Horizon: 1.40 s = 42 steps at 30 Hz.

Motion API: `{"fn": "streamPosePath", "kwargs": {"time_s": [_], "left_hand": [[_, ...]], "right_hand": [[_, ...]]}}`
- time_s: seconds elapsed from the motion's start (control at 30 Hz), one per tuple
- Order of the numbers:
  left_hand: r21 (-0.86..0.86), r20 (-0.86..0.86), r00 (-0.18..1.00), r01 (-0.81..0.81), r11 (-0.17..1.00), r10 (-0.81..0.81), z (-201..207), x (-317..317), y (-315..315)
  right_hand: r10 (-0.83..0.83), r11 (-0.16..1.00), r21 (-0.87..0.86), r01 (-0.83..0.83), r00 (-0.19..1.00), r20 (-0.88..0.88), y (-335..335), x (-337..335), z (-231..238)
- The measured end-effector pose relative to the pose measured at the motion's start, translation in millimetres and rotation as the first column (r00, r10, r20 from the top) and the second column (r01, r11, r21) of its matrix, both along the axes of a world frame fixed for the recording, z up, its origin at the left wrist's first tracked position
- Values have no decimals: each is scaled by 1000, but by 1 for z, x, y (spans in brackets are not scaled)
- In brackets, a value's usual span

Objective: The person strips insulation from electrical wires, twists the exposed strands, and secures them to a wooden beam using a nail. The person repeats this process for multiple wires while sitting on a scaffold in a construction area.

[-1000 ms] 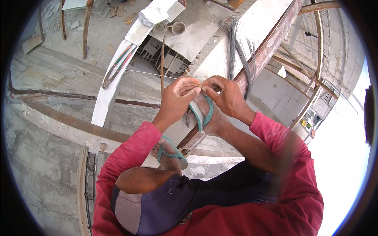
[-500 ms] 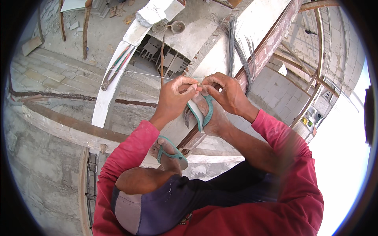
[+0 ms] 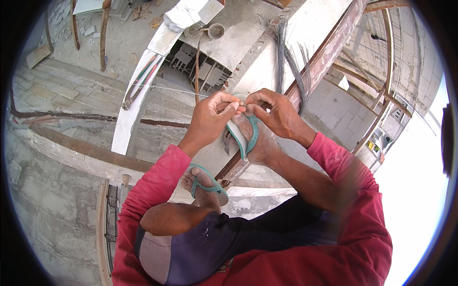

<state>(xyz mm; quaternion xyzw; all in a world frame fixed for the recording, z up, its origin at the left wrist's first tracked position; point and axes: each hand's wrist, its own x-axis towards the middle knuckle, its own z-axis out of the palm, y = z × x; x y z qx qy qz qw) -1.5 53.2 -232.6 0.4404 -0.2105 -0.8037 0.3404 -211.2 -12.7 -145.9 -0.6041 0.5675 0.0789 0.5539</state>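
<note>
My left hand (image 3: pixel 213 117) is closed in a pinch on a thin pale wire (image 3: pixel 176 89). The wire runs off leftward from the fingers, toward pliers with red and green handles (image 3: pixel 143 78) that lie on a narrow white beam (image 3: pixel 138 97). Close against the left fingertips, my right hand (image 3: pixel 274 112) pinches the same wire, where a small dark bit shows between the two hands. Both hands are just above my foot in a teal-strapped flip-flop (image 3: pixel 253 136). A bundle of grey tie wires (image 3: pixel 279 59) lies beyond my right hand.
My other flip-flop (image 3: pixel 219 193) rests lower down to the left. A wooden beam (image 3: pixel 86 148) crosses at the left. Two round containers (image 3: pixel 216 31) stand on a concrete ledge ahead. Open drops show between the beams, with a block wall (image 3: pixel 329 109) at the right.
My right hand has shifted slightly to the right, and a little more of the wire shows between the fingertips. The left hand keeps its pinch nearly in place.
</note>
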Motion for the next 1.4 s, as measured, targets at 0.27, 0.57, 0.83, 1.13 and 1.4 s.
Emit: {"fn": "streamPosePath", "kwargs": {"time_s": [0.27,0.57,0.83,1.13,1.4], "left_hand": [[-34,99,990,100,994,-96,7,2,-1],[-55,72,994,91,994,-87,7,3,1],[-70,71,992,108,992,-103,5,6,4],[83,-166,968,-175,981,187,23,35,-4],[-69,-58,949,-315,947,311,38,82,-6]], "right_hand": [[8,1000,10,-8,999,34,2,0,1],[-43,993,112,34,996,75,-1,5,10],[80,993,-89,-77,996,31,4,15,-6],[125,959,-276,-60,966,226,-18,42,-8],[89,988,-144,-54,963,253,-41,103,-7]]}}
